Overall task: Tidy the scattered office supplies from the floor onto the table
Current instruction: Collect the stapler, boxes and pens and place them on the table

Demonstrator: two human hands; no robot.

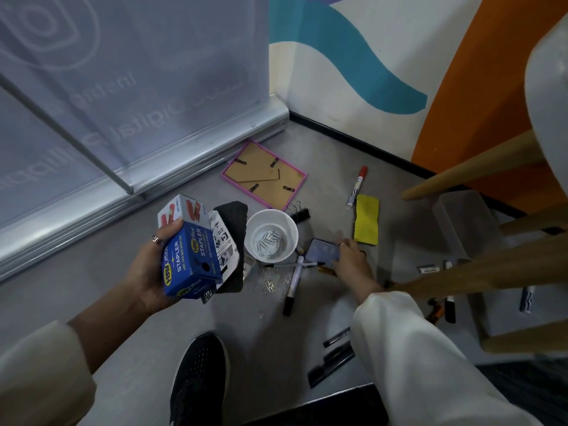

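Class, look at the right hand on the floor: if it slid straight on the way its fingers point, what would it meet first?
The right hand already touches the small blue-grey flat object; beyond it, probably the white round cup of paper clips, though depth is unclear.

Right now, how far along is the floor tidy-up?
Early. No table shows, so nothing looks finished. The left hand holds a stapler box and other items; the right hand grips a small blue object. The cup, picture frame, red marker, and scattered pens remain.

roll-up banner (129,72) (mirrored lettering), painted wall (353,66), black shoe (196,376)
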